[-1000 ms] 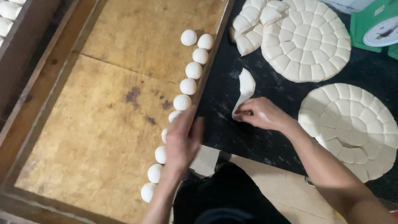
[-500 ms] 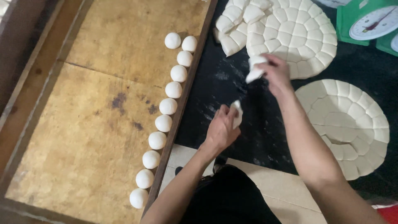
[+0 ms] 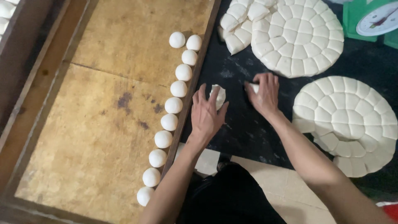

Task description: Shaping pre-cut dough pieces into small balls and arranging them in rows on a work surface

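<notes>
Eleven small white dough balls (image 3: 173,105) lie in a curved row along the right edge of a wooden tray (image 3: 91,124), which fills the left part of the scene. To the right of the tray is a dark work surface (image 3: 244,132). On this surface, just beside the tray edge, the left hand (image 3: 207,114) lies palm down with the fingers spread a little and curved over a piece of dough (image 3: 218,95); the fingertips and the thumb touch the piece, which shows white between them. A little to the right, the right hand (image 3: 261,93) is also palm down, with bent fingers pressed on a second small piece of dough (image 3: 253,87), mostly hidden under the hand. On the far side, a large round slab of dough (image 3: 296,35) is cut into many pieces, and some loose cut pieces (image 3: 236,25) lie at its left side. On the right, nearer, is another round cut slab (image 3: 352,120), with some pieces missing at its near left. At the far right corner stands a green scale (image 3: 371,20).
</notes>
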